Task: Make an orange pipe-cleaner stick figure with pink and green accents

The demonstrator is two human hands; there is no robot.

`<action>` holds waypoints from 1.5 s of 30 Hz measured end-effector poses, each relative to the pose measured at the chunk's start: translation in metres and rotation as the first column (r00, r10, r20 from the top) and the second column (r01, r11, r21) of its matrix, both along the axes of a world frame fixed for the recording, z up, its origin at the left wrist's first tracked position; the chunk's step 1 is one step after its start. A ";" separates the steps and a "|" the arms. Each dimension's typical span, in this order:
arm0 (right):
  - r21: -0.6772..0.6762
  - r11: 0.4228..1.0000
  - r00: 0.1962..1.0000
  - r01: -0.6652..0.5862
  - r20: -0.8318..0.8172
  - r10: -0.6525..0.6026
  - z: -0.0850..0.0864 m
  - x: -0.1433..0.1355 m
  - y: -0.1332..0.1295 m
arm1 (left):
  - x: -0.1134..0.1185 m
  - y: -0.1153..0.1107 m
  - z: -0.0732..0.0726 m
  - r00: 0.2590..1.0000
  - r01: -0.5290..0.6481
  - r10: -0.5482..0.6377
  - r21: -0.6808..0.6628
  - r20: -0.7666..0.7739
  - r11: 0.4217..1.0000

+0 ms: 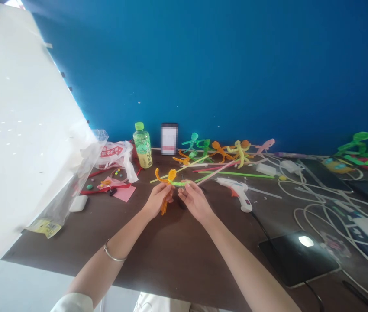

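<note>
An orange pipe-cleaner figure (171, 175) with one bent arm and several straight ends hanging below is pinched by my left hand (158, 200), above the middle of the dark table. From its neck a light green pipe cleaner (179, 183) runs to the right, coiled along its length. The fingertips of my right hand (196, 200) close on the right end of this green piece. Behind my hands, several loose pipe cleaners (236, 174) lie across the table. A white hot glue gun (240, 195) with an orange trigger rests to the right of my right hand.
A green-capped bottle (143, 149) and an upright phone (169, 139) stand by the blue wall, with several pipe-cleaner figures (221, 151) to their right. At left lie plastic bags (114, 154) and a white case (79, 203); at right, a black tablet (297, 260) and tangled white cables (307, 206).
</note>
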State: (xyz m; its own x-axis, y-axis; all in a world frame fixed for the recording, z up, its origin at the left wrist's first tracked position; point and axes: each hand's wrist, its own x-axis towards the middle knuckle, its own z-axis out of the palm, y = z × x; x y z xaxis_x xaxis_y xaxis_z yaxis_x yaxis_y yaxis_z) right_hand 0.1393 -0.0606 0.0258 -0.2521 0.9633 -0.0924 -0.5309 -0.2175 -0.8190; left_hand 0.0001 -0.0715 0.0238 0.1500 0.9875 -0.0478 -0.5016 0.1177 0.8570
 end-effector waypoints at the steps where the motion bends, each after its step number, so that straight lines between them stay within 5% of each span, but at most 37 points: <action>1: 0.006 1.000 1.000 -0.007 -0.005 0.007 -0.001 0.000 0.000 | 0.000 0.000 0.000 1.000 0.000 0.000 -0.002 0.007 1.000; 7: 0.093 0.996 0.996 -0.009 0.094 0.000 -0.004 -0.005 -0.001 | -0.002 0.001 0.002 0.999 -0.040 0.040 0.004 0.017 0.999; 11: 0.232 0.971 0.944 0.052 0.306 -0.123 -0.006 -0.006 -0.003 | -0.002 0.002 0.002 0.998 -0.067 0.067 0.009 -0.003 0.998; 14: 0.456 0.887 0.798 0.073 0.506 -0.326 -0.007 -0.002 -0.005 | -0.003 0.002 0.000 0.997 -0.074 0.074 0.009 -0.018 0.997; 19: 0.771 0.609 0.471 -0.186 0.614 -0.634 -0.006 0.009 -0.005 | -0.004 0.002 -0.002 0.998 -0.063 0.063 0.040 -0.008 0.997; 22: 0.780 0.556 0.281 -0.286 0.623 -0.730 -0.007 0.012 -0.003 | -0.002 0.000 -0.001 0.998 -0.067 0.067 0.046 -0.012 0.997; 25: 0.790 0.553 0.176 -0.263 0.603 -0.778 -0.010 0.010 -0.003 | 0.002 -0.002 0.001 0.996 -0.082 0.083 0.046 -0.025 0.996; 29: 0.794 0.580 0.168 -0.180 0.606 -0.778 -0.011 0.002 -0.005 | 0.007 -0.004 0.000 0.996 -0.089 0.091 0.052 -0.024 0.995; 37: 0.725 0.688 0.372 -0.002 0.640 -0.673 -0.008 0.002 -0.006 | -0.002 0.003 -0.001 0.974 -0.224 0.222 0.049 0.044 0.973; 45: 0.689 0.720 0.311 -0.078 0.703 -0.639 -0.014 -0.001 -0.006 | -0.010 0.007 0.000 0.958 -0.267 0.278 0.121 -0.077 0.956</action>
State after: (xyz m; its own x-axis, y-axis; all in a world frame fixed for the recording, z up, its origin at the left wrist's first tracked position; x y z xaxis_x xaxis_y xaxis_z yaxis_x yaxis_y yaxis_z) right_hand 0.1387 -0.0670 0.0121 -0.0656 0.8800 0.4705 0.6279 0.4028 -0.6659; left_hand -0.0096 -0.0649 0.0235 -0.1256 0.9902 0.0604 -0.4196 -0.1082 0.9012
